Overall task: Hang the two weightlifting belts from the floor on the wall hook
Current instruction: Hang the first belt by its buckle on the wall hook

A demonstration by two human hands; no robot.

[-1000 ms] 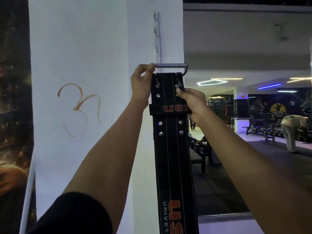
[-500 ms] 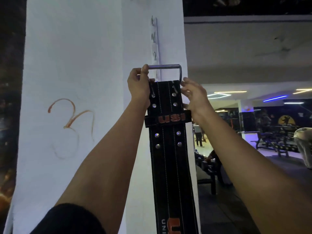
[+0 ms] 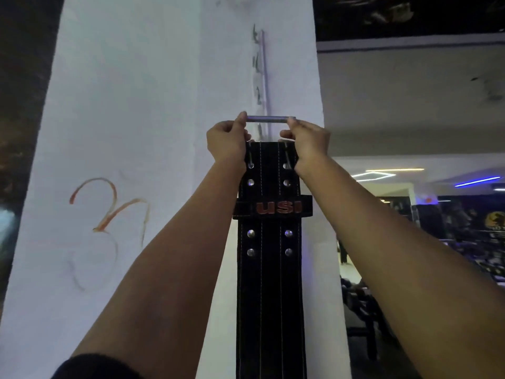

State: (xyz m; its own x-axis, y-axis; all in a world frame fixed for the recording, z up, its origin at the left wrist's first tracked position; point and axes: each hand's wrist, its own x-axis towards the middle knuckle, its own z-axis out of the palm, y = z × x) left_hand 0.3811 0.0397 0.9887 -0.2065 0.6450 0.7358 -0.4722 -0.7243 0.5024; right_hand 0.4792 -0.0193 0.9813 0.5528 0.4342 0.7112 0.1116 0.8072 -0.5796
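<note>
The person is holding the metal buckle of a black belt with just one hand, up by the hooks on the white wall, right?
Not quite. In the head view both hands hold it: the left hand grips one end of the metal buckle and the right hand the other. The rest is right: the black belt is held up by the hooks on the white wall.

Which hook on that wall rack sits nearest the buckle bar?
The lowest hook, just beneath the buckle bar between both hands; the others sit higher up the rack.

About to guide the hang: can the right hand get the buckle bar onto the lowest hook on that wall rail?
Probably yes. The right hand grips the buckle bar level with the hook rail, with no obstruction visible; the left hand steadies it.
</note>
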